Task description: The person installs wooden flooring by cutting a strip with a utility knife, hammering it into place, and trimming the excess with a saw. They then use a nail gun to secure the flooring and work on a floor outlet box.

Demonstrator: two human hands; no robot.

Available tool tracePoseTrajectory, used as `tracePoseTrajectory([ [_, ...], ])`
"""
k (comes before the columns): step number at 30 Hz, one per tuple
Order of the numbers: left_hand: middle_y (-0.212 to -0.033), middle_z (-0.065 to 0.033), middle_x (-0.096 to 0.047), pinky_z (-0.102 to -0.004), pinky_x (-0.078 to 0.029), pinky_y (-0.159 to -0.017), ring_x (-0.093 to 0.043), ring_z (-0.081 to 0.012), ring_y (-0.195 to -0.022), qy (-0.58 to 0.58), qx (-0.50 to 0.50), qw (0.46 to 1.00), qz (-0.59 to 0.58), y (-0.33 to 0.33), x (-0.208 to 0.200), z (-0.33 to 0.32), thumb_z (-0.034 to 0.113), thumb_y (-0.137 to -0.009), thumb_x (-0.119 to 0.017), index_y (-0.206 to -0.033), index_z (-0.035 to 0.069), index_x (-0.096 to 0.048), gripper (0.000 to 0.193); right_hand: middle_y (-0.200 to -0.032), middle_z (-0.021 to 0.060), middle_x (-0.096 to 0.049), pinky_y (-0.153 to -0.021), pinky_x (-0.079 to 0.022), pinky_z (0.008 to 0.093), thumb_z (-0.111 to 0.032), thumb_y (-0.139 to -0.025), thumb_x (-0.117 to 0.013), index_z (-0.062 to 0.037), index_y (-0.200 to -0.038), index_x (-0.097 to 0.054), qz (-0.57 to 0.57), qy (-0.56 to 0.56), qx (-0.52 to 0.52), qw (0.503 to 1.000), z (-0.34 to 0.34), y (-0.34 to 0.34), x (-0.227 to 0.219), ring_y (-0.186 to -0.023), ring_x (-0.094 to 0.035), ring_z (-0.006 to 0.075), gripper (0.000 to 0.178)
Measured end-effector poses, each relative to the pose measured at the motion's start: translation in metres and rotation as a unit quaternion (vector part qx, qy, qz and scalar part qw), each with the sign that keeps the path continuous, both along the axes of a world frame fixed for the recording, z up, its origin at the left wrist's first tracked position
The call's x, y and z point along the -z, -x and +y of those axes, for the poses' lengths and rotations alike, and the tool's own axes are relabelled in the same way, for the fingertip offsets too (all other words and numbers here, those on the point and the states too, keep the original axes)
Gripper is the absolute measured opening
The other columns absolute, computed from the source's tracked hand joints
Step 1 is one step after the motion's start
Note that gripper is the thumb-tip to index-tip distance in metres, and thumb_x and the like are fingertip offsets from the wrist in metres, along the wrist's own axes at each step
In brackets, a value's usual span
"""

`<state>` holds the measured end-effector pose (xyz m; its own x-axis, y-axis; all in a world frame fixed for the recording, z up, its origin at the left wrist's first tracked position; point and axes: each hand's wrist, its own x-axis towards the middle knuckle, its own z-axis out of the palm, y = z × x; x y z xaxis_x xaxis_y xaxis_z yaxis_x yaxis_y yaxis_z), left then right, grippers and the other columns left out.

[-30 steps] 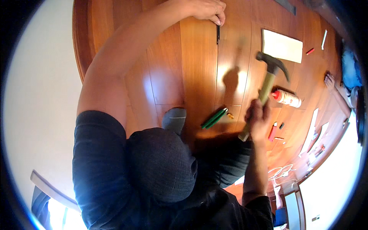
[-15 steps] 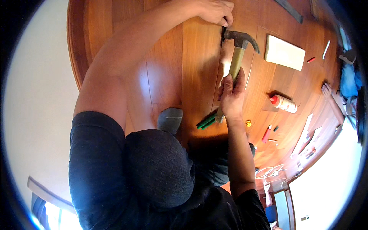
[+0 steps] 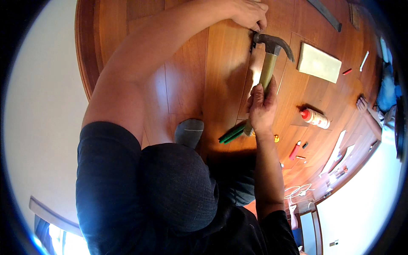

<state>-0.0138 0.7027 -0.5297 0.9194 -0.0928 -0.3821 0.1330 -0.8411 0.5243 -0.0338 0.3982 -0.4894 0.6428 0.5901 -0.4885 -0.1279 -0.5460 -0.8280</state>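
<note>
Over the wooden floor (image 3: 225, 63): hammer (image 3: 268, 63), likely head-heavy and stiff, best held low on the yellowish handle, where the right hand (image 3: 261, 109) wraps its fingers, left hand (image 3: 250, 16) fingertips pinched on a slim dark piece (image 3: 252, 46).

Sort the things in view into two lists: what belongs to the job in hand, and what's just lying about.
Apparently in use:
hammer, held in the right hand
thin dark piece, at the fingertips of the left hand

Apparently just lying about:
pale rectangular board
red-capped bottle
green item
red item
</note>
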Motion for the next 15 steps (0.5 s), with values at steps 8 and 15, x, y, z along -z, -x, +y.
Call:
tracePoseTrajectory([
  [8,-0.129,-0.0050,-0.059,-0.0485,-0.033,-0.110,-0.044,-0.0309,-0.132,-0.011,-0.011,1.000,-0.017,0.000,0.008,-0.002,0.045,-0.093,-0.071,-0.123,0.027,-0.077,0.035,-0.078,-0.0019,-0.050,-0.044,-0.040,0.0224,-0.022,-0.111,-0.050,-0.0097,-0.156,-0.033,-0.040,-0.027,0.028,0.998,-0.008,0.004,0.004,-0.054,-0.046,0.0050,0.050],
  [15,-0.128,-0.0041,-0.059,-0.0473,-0.035,-0.108,-0.045,-0.0302,-0.129,-0.008,-0.003,1.000,0.005,-0.001,0.008,-0.002,0.044,-0.092,-0.071,-0.123,0.029,-0.078,0.035,-0.080,-0.0020,-0.049,-0.044,-0.040,0.0224,-0.022,-0.112,-0.049,-0.0118,-0.155,-0.034,-0.012,-0.015,-0.005,1.000,-0.011,0.002,0.007,-0.054,-0.045,0.0050,0.048],
])
